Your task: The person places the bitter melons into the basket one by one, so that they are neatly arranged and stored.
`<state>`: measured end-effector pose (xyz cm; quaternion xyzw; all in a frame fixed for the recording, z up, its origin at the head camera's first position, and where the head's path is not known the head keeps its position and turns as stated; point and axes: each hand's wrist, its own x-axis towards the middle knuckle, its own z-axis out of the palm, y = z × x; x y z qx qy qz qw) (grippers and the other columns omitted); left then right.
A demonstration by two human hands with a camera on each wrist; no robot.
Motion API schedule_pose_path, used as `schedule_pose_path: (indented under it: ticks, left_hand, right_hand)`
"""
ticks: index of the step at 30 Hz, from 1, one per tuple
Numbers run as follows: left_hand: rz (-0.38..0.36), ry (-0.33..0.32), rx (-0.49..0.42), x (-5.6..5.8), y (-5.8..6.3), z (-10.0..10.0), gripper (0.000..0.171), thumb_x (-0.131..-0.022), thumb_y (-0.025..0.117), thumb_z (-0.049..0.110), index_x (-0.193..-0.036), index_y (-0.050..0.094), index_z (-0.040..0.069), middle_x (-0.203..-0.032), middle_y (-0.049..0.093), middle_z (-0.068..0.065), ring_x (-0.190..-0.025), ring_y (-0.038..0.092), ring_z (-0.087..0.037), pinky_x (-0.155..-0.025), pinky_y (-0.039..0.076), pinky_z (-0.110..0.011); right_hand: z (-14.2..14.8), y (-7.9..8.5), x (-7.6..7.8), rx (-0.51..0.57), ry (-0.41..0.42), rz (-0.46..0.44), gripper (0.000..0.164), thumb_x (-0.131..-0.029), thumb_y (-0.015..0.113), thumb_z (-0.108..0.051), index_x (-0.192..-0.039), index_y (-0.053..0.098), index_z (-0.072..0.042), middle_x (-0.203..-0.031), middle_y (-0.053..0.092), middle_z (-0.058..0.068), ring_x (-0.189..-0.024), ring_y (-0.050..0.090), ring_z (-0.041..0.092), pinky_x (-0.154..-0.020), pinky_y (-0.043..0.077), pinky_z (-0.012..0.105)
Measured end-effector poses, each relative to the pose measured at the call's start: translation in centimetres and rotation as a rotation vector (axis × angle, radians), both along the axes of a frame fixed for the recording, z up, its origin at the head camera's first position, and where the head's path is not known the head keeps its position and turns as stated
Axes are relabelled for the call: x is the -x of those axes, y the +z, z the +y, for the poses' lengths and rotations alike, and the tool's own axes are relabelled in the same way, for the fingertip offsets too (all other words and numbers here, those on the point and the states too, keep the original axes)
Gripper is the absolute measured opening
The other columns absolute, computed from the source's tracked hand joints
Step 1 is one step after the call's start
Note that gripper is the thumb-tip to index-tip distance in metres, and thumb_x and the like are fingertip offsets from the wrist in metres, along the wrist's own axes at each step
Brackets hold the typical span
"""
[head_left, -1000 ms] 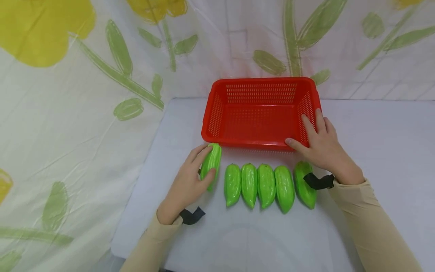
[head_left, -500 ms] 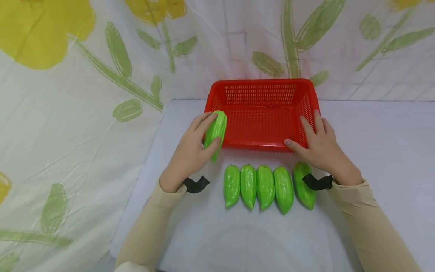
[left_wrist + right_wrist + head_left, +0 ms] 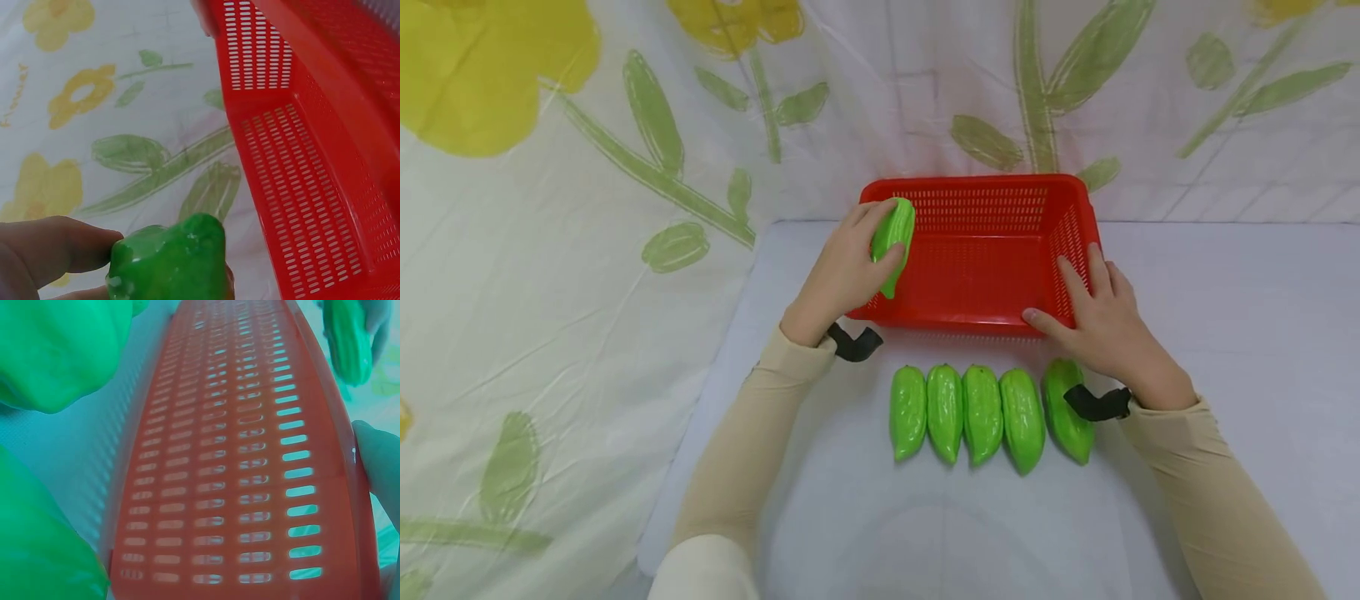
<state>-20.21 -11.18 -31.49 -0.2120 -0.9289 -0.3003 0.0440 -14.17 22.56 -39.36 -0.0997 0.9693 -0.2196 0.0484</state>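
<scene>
My left hand [image 3: 850, 271] holds a glossy green ridged fruit with a pointed end [image 3: 897, 237] between thumb and fingers, over the left part of the red plastic basket [image 3: 977, 323]. The left wrist view shows that green fruit [image 3: 181, 262] close up, beside the basket's perforated wall [image 3: 300, 200]. With fingers spread and fairly straight, my right hand [image 3: 1108, 329] rests on the basket's front right corner. Its thumb [image 3: 380, 462] lies on the rim in the right wrist view. Several matching green fruits [image 3: 982, 415] lie in a row in front of the basket.
The rightmost green fruit [image 3: 1063, 408] is partly covered by the black strap [image 3: 1097, 403] at my right wrist. A white table [image 3: 1240, 333] bears everything. Behind it and to the left hangs a cloth with painted flowers [image 3: 842, 50].
My left hand has lifted the green fruit from the table left of the row and carried it forward and slightly right, over the basket. The right hand stays at the basket's corner.
</scene>
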Motion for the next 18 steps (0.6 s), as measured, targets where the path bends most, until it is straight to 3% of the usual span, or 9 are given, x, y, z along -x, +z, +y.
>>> schedule_pose_path:
  ticks: [4,9,15,18]
  left_hand:
    - [-0.058,0.010,0.045,1.8,0.7,0.9,0.061,-0.102,0.058,0.027,-0.159,0.042,0.012,-0.154,0.048,-0.012,-0.123,0.053,-0.027,-0.101,0.051,-0.042]
    - [-0.122,0.028,0.127,3.9,1.3,1.6,0.064,-0.102,0.058,0.025,-0.162,0.038,0.013,-0.154,0.047,-0.015,-0.126,0.051,-0.029,-0.103,0.049,-0.043]
    - [-0.202,0.033,0.314,6.7,1.6,2.8,0.065,-0.103,0.055,0.029,-0.164,0.035,0.021,-0.162,0.042,-0.015,-0.146,0.041,-0.031,-0.119,0.038,-0.045]
    - [-0.282,0.029,0.376,7.9,1.3,3.4,0.063,-0.104,0.051,0.032,-0.164,0.034,0.022,-0.166,0.039,-0.010,-0.152,0.033,-0.029,-0.121,0.036,-0.044]
  right_hand:
    - [0.0,0.0,0.0,0.005,-0.002,0.010,0.102,-0.099,0.054,-0.063,-0.166,0.008,-0.002,-0.170,-0.015,0.030,-0.149,0.004,0.065,-0.109,0.021,0.085]
    - [0.0,0.0,0.0,0.003,-0.002,0.021,0.101,-0.099,0.055,-0.062,-0.166,0.009,-0.002,-0.170,-0.014,0.030,-0.149,0.005,0.065,-0.109,0.022,0.085]
    - [-0.1,-0.1,0.0,0.001,-0.003,0.018,0.102,-0.099,0.056,-0.062,-0.166,0.009,-0.001,-0.170,-0.012,0.031,-0.148,0.006,0.065,-0.107,0.025,0.085]
    - [-0.1,-0.1,0.0,-0.002,-0.007,0.008,0.102,-0.099,0.055,-0.063,-0.166,0.009,-0.002,-0.170,-0.013,0.030,-0.149,0.005,0.064,-0.107,0.025,0.085]
